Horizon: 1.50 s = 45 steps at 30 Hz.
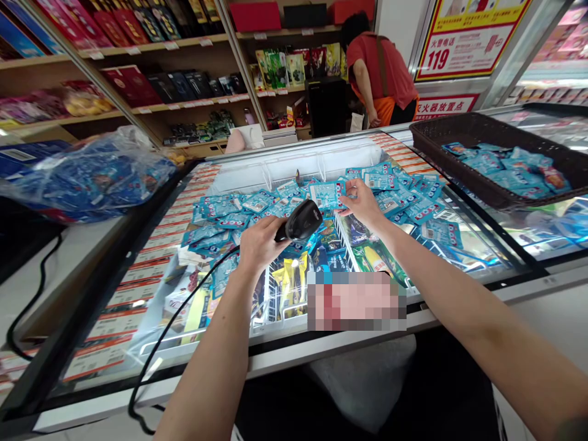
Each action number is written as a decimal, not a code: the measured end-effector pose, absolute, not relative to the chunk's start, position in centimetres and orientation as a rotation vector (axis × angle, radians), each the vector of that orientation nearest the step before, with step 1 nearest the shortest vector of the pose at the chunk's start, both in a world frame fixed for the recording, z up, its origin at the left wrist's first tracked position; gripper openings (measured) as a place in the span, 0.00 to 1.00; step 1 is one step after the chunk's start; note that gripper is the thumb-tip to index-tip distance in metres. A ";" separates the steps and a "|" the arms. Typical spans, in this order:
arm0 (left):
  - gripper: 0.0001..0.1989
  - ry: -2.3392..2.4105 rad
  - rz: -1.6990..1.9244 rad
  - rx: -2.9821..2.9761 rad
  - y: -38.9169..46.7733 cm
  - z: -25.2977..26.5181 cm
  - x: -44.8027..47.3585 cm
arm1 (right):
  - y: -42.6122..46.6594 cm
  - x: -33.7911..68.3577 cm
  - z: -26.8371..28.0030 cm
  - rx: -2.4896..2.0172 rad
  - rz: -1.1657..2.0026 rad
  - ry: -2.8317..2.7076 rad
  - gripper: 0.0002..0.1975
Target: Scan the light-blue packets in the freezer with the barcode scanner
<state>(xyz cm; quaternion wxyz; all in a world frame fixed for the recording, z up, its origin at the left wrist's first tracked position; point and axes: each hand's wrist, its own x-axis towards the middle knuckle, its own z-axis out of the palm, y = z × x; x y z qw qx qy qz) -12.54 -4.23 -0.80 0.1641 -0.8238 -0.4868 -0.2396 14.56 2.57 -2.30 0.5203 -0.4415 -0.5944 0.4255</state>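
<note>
I have the left hand (261, 243) wrapped round a black corded plastic scanner (303, 222); just beyond its head and rightward, the right hand (361, 203) pinches a flat light-blue rectangular packet (325, 195), long axis sideways, towards the glass-topped freezer's (275, 362) far edge

On the yellow-and-red wall poster (466, 46), "火警电话" is standing above a large red "119"; on the smaller red-and-white sign (446, 106) below, "灭火器放置点" is showing. The held blue packet (326, 196) is bearing a barcode and print too small to read; orange-and-white price labels (110, 331) are lining the freezer (285, 363), their wording also being illegible
</note>
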 end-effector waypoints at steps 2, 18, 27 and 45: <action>0.16 -1.392 -0.674 -2.349 -4.2 -0.8 -12.6 | 2.7 14.6 -2.5 -1.053 1.021 -1.423 0.21; 0.16 -1.394 -0.617 -2.333 -4.2 -0.8 -12.6 | 2.5 14.6 -2.3 -1.186 0.869 -1.552 0.23; 0.15 -1.426 -0.651 -2.283 -4.1 -0.9 -12.7 | 3.0 19.5 -0.5 -1.534 0.121 -1.619 0.23; 0.17 -1.547 -0.676 -2.078 -3.7 -1.0 -13.5 | 1.3 19.8 0.3 -1.831 -0.442 -1.727 0.14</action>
